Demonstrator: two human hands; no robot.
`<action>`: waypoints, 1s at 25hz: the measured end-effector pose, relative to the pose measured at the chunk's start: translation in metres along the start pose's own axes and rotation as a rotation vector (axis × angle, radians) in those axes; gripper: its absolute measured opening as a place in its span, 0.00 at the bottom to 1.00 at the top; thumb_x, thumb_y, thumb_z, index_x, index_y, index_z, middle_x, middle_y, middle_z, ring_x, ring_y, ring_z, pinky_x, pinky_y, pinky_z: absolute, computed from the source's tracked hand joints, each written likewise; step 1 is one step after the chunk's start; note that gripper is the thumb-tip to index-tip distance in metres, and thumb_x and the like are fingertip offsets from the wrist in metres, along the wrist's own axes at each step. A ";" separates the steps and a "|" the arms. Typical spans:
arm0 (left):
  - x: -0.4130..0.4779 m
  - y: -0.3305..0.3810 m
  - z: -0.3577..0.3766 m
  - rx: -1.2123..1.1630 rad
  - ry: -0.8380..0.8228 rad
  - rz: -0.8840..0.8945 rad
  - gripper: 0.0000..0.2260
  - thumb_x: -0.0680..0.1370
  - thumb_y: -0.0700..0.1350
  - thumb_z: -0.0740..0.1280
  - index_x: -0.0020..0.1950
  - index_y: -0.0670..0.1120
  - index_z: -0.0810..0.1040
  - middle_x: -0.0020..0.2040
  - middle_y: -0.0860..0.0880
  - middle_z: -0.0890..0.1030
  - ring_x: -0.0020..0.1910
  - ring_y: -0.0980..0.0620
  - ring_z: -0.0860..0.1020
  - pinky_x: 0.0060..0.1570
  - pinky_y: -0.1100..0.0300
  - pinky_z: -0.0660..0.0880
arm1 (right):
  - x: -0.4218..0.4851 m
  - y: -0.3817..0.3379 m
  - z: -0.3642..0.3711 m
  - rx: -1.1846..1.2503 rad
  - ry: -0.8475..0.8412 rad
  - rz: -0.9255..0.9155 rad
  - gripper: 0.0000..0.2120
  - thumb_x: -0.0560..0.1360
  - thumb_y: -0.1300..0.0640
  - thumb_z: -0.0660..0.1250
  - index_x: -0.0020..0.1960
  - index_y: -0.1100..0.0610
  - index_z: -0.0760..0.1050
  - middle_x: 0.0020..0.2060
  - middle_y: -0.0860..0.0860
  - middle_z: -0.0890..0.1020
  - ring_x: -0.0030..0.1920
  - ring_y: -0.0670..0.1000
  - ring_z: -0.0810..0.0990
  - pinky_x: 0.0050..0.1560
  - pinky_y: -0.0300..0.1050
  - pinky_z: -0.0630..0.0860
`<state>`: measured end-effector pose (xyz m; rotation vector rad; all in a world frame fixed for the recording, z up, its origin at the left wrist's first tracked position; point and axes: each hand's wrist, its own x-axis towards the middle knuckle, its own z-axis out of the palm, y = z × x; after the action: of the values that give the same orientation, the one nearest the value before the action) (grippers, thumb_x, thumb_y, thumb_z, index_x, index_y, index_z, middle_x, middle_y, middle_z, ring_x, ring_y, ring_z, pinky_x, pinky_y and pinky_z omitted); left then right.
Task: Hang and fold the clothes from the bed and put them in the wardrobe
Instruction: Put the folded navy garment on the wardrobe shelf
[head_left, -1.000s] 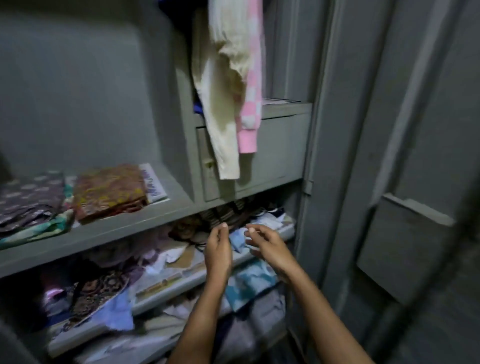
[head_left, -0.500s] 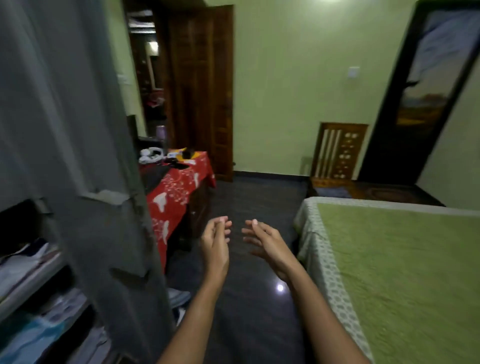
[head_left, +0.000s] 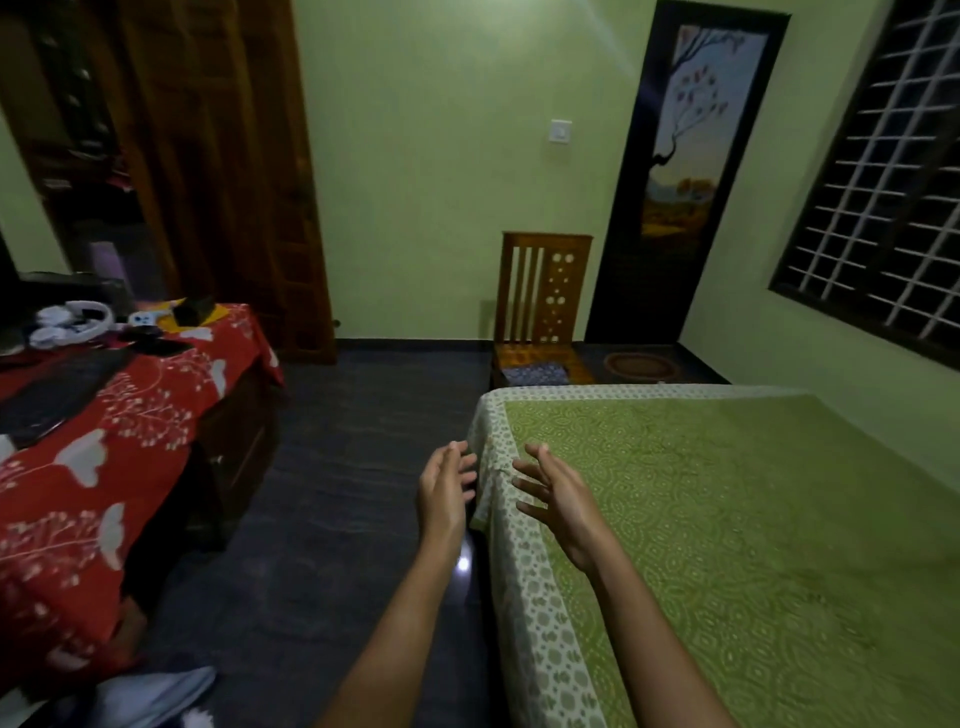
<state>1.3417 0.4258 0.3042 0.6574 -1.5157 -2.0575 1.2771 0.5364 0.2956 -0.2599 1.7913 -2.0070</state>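
bed (head_left: 727, 519): on the right, flat green sheet with little ring shapes and a white dotted edge | left hand (head_left: 444, 488): fingers straight and loose, over the dark floor (head_left: 337, 467) just beside the bed corner | right hand (head_left: 563, 499): fingers spread wide, over the bed's edge | blue spotted cloth (head_left: 535, 374): folded on the wooden chair (head_left: 545, 280) past the bed

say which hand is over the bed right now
The right hand, fingers spread above the green bedspread; the left hand hangs over the dark floor beside it.
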 end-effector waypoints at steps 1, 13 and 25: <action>0.017 -0.004 0.006 0.007 -0.013 -0.006 0.14 0.82 0.45 0.54 0.60 0.39 0.74 0.51 0.43 0.77 0.42 0.54 0.75 0.41 0.61 0.71 | 0.017 0.001 -0.003 0.019 0.009 0.007 0.12 0.80 0.46 0.55 0.58 0.49 0.73 0.56 0.51 0.78 0.58 0.54 0.77 0.58 0.50 0.73; 0.348 0.023 0.060 0.039 -0.200 -0.015 0.16 0.82 0.46 0.53 0.64 0.40 0.71 0.54 0.43 0.76 0.44 0.54 0.75 0.43 0.62 0.70 | 0.333 -0.034 0.042 0.158 0.180 0.010 0.20 0.81 0.47 0.54 0.70 0.55 0.66 0.61 0.55 0.76 0.59 0.54 0.76 0.60 0.53 0.74; 0.684 -0.020 0.146 0.153 -0.317 -0.120 0.18 0.83 0.47 0.52 0.70 0.42 0.67 0.66 0.40 0.73 0.64 0.42 0.72 0.58 0.53 0.68 | 0.685 -0.043 0.042 0.285 0.302 0.102 0.22 0.81 0.48 0.54 0.71 0.58 0.64 0.53 0.55 0.77 0.50 0.53 0.78 0.51 0.50 0.76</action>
<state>0.7262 0.0958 0.2638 0.5048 -1.8670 -2.2340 0.6783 0.2025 0.2444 0.2296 1.6149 -2.2865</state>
